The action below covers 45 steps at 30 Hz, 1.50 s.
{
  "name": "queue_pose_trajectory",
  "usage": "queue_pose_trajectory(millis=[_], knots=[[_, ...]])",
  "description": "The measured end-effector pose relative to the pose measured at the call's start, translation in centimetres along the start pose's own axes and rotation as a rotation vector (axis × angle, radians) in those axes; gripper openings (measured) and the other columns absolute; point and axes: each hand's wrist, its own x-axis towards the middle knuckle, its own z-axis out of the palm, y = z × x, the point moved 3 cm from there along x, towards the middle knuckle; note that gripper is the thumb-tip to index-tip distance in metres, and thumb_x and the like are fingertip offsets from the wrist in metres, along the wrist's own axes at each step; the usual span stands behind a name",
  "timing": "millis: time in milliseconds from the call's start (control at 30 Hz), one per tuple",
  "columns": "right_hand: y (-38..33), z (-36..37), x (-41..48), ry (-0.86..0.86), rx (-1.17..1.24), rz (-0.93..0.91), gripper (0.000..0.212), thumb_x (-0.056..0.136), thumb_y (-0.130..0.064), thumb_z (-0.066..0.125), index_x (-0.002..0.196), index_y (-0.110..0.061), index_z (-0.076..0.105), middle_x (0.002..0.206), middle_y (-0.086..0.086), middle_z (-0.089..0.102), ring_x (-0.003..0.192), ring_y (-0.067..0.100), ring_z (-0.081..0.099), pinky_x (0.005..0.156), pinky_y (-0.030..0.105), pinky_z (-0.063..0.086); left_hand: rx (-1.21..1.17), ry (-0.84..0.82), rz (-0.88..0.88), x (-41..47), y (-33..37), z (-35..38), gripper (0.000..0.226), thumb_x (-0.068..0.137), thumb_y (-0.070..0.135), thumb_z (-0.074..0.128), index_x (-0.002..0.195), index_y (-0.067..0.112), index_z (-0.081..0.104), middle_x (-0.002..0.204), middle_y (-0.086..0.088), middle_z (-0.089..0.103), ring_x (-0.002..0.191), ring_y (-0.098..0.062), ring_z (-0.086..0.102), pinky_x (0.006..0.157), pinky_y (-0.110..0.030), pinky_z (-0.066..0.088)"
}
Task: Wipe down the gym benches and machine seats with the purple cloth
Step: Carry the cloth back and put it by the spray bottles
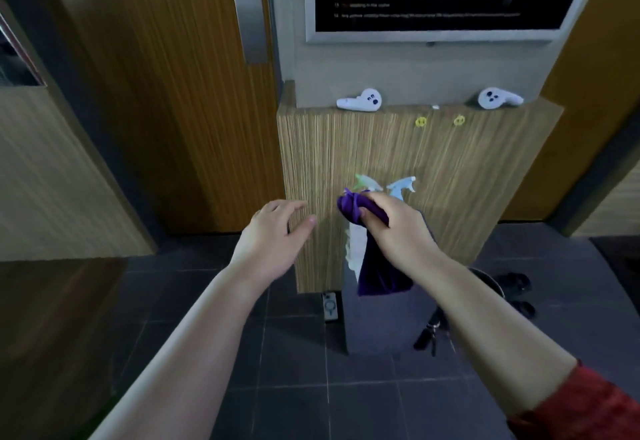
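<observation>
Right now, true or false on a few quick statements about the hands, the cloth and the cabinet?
1. The right hand grips the purple cloth. True.
2. The left hand is clenched in a fist. False: its fingers are relaxed and hold nothing.
3. Two white controllers lie on top of the wooden cabinet. True.
4. The purple cloth is draped over the wooden cabinet. False: it hangs from the right hand.

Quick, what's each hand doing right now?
Left hand: open, holding nothing.
Right hand: grips the purple cloth, which hangs down.
</observation>
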Motion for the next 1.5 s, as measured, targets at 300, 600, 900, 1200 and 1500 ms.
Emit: queue_pose_trajectory(millis=[300, 600, 900, 1200, 1500], knots=[[3.7, 1.3, 24.1, -0.058, 0.023, -0.113, 0.030, 0.094, -0.029, 0.053, 0.124, -0.029, 0.054, 0.110, -0.012, 0.060, 0.097, 0.002, 0.053, 0.077, 0.008, 0.035, -0.004, 0.050, -0.041, 20.7, -3.5, 0.4, 0.048, 0.092, 0.056, 0.043, 0.135, 0.036, 0.047, 0.142, 0.011, 0.044, 0.130, -0.010, 0.040, 0.094, -0.025, 0.036], [6.5, 6.6, 41.3, -0.006, 0.026, -0.126, 0.033, 0.090, -0.031, 0.059, 0.119, -0.021, 0.048, 0.102, -0.013, 0.056, 0.095, 0.004, 0.055, 0.078, 0.019, 0.041, 0.010, 0.044, 0.041, 38.1, -9.2, -1.5, 0.047, 0.093, 0.054, 0.043, 0.135, 0.034, 0.048, 0.138, 0.014, 0.046, 0.128, -0.007, 0.041, 0.102, -0.034, 0.041], [7.0, 10.7, 50.1, -0.016, -0.046, -0.227, 0.046, 0.072, -0.032, 0.080, 0.107, -0.021, 0.053, 0.117, -0.007, 0.059, 0.101, 0.005, 0.053, 0.084, 0.014, 0.041, 0.048, -0.054, 0.229, 48.4, -12.3, -2.6, 0.055, 0.091, 0.056, 0.047, 0.142, 0.037, 0.037, 0.143, 0.015, 0.042, 0.134, -0.005, 0.033, 0.109, -0.036, 0.035], [9.2, 13.8, 50.5, 0.028, -0.010, -0.396, 0.053, 0.056, -0.036, 0.089, 0.087, -0.014, 0.053, 0.109, 0.001, 0.046, 0.101, 0.007, 0.046, 0.088, 0.012, 0.040, 0.222, -0.191, 0.383, 50.2, -12.9, 0.6, 0.053, 0.092, 0.052, 0.047, 0.143, 0.044, 0.034, 0.135, 0.021, 0.049, 0.128, -0.004, 0.035, 0.109, -0.040, 0.032], [12.5, 12.4, 46.3, 0.167, -0.337, -0.269, 0.075, 0.060, -0.048, 0.081, 0.123, -0.019, 0.054, 0.115, 0.000, 0.056, 0.106, 0.020, 0.051, 0.095, 0.034, 0.042, 0.318, -0.162, 0.333, 49.8, -13.1, 1.6, 0.046, 0.091, 0.058, 0.042, 0.134, 0.042, 0.047, 0.128, 0.021, 0.055, 0.123, -0.007, 0.039, 0.103, -0.040, 0.031]])
